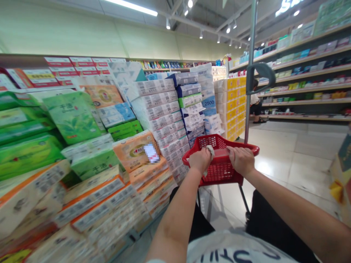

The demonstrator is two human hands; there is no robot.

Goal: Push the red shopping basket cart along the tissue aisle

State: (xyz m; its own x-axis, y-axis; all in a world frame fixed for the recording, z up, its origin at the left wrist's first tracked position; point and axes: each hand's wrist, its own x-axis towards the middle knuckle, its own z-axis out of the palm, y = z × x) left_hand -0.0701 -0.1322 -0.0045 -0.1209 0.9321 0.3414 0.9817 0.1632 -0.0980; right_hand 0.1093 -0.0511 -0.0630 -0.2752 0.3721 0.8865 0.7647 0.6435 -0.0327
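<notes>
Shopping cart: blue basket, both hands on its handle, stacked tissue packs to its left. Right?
One fix: the shopping cart basket is red, not blue, as the head view shows. The left hand and right hand are on its handle, with stacked tissue packs to its left.

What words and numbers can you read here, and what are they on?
"2500": blue-and-white pack.
"SA", cut off by the top edge: lit sign.
"千洁", probably: green pack.
Too blurred or small: orange pack, white packs, red-and-white boxes.
Shirt: letters cut off, unreadable.
Red cart: no words I can see.
</notes>
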